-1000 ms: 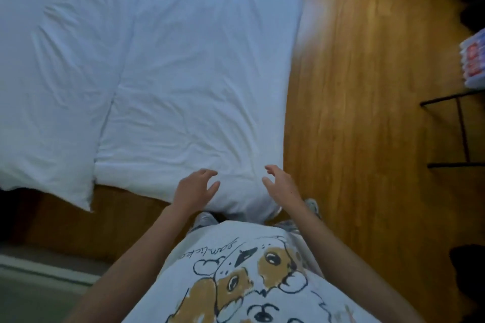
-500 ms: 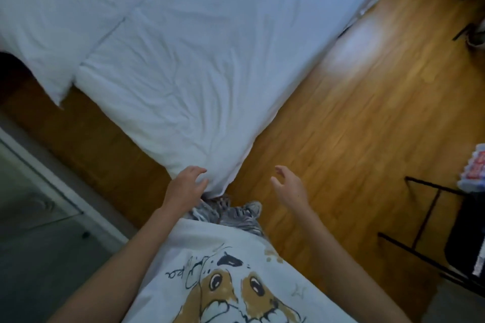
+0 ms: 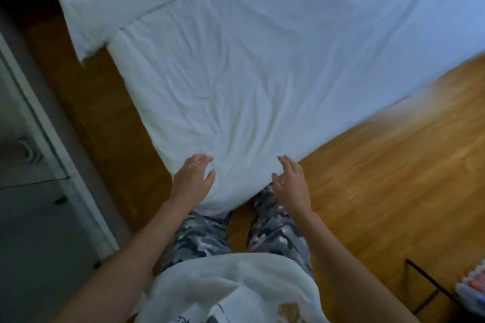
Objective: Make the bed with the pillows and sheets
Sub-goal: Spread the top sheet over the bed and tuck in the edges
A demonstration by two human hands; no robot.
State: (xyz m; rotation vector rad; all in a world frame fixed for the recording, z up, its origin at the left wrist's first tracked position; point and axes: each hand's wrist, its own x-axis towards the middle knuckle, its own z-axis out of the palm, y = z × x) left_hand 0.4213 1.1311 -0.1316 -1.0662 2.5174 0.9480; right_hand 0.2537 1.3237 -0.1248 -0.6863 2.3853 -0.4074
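— What fills most of your view?

— The bed (image 3: 262,65), white sheet (image 3: 236,102) wrinkled over it, one corner pointing at me. Its far end and right side run off the top and right edges, so I can't see all of it. A seam crosses the upper left, and past it a second white layer (image 3: 110,0) hangs off the edge. I can't tell whether that is a duvet or another sheet. No pillow that I can make out.

— And around it?

— Wood floor (image 3: 380,178) on the right and a darker strip on the left. Far left, a pale cabinet (image 3: 39,191), dim and blurred. At the bottom right, a thin black frame (image 3: 430,286) with a stack of something red and white (image 3: 472,283), cut off by the edge.

— Your hands?

— My left hand (image 3: 193,181) rests on the sheet's near corner, fingers (image 3: 202,158) loosely bent and spread, thumb out; they grip nothing that I can see. My right hand (image 3: 291,186) is at the corner's right edge, fingers straight and a little apart. I can't tell if it touches the sheet or hovers just beside it.

— Below them?

— The corner hangs down over my patterned trousers (image 3: 275,233) and hides my feet. My white shirt (image 3: 231,294) is cut off at the bottom.
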